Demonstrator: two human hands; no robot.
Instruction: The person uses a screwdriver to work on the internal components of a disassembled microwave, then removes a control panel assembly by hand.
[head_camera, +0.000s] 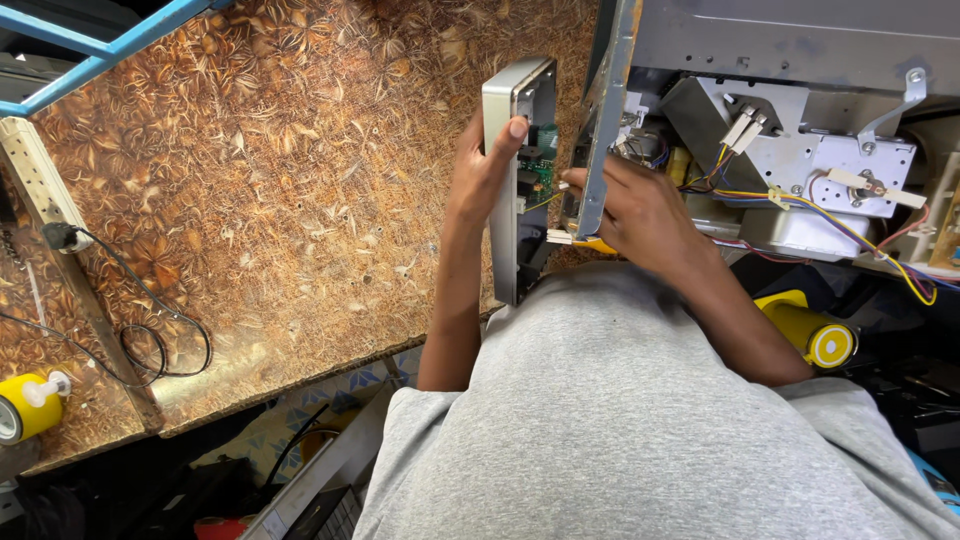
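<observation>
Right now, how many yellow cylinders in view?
2. One yellow cylinder lies at the table's left edge; the other lies lower right, beside the person's right arm. More may be hidden behind the body.

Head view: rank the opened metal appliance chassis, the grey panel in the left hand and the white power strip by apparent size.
1. Metal appliance chassis, partly out of frame.
2. Grey panel.
3. White power strip, cut off by the frame edge and farther away, so its place is unsure.

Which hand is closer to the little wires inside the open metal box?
The right hand. Its fingers sit at the edge of the open grey metal appliance chassis, beside the coloured wires. The left hand is busy, wrapped around the grey rectangular control panel.
</observation>
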